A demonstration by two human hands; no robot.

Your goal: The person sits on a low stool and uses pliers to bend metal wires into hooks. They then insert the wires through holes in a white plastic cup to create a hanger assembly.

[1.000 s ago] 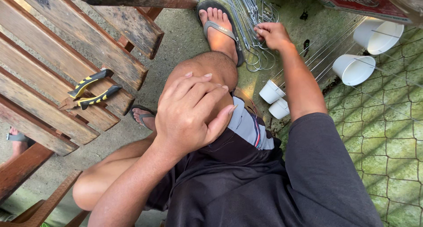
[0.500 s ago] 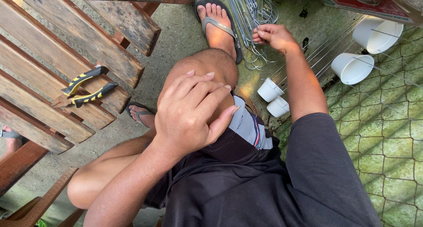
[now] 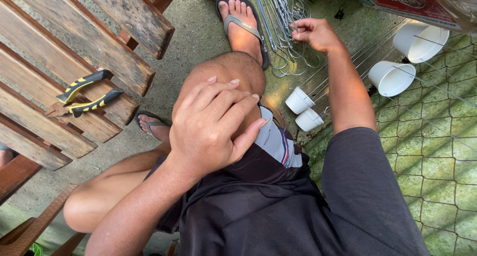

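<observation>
Your right hand (image 3: pixel 314 33) is at the bundle of wire hooks (image 3: pixel 281 25) lying on the concrete beside your sandalled foot (image 3: pixel 242 25); the fingers are pinched together at the wires, apparently on one thin strand, though the view is too fine to confirm which. Your left hand (image 3: pixel 213 124) rests flat on your raised knee (image 3: pixel 226 69), fingers spread and grasping nothing. Two small white cups (image 3: pixel 303 109) lie just below the hooks, near your thigh; two larger white cups (image 3: pixel 405 59) lie on their sides on the wire mesh (image 3: pixel 437 151) to the right. Pliers (image 3: pixel 85 93) with yellow-and-black handles rest on the wooden bench (image 3: pixel 64 62) at left, well apart from both hands.
</observation>
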